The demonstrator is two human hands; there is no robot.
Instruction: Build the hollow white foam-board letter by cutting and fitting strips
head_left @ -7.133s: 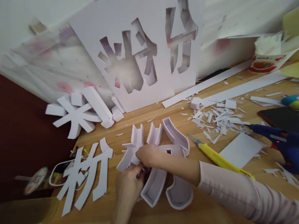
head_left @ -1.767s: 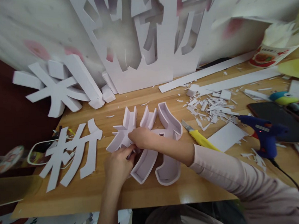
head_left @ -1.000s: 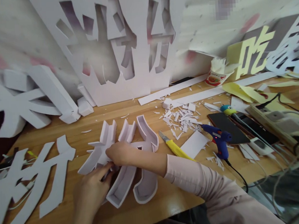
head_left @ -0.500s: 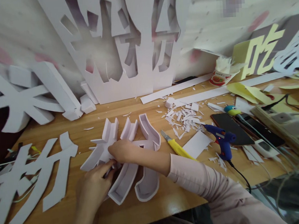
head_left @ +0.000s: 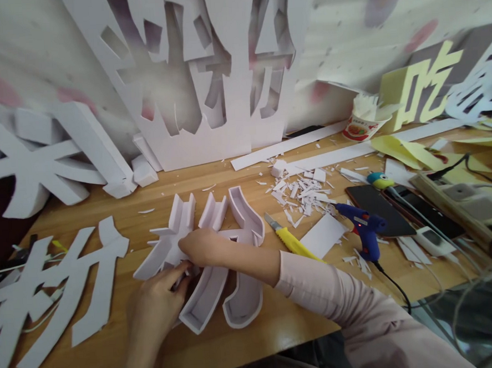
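Found on the wooden table [head_left: 287, 320], near the front edge: one walled white character [head_left: 206, 294], lying with open channels upward. Noted in contact with its left part: the left hand [head_left: 159, 297] and the right hand [head_left: 200, 248], close together. On the left, thumb and index finger drawn near each other beside a stroke's wall, perhaps pinching a small piece, though too shadowed to confirm. On the right, back of the hand upward, with fingers bent down and tips hidden; impossible to tell whether pinching or pressed together. Observed across the character's middle: the sleeved right forearm.

Recorded to the right: a yellow cutter [head_left: 295, 245] with blade exposed, then a white sheet [head_left: 324, 236] and a blue glue gun [head_left: 365, 229] with red light showing. Behind these, a heap of white scraps [head_left: 305, 194]. Logged to the left: a flat white character [head_left: 67, 295]. At the rear: a thick white character [head_left: 48, 163], a tall white board [head_left: 218, 144] with cut-out openings, and a paper bowl [head_left: 361, 124].
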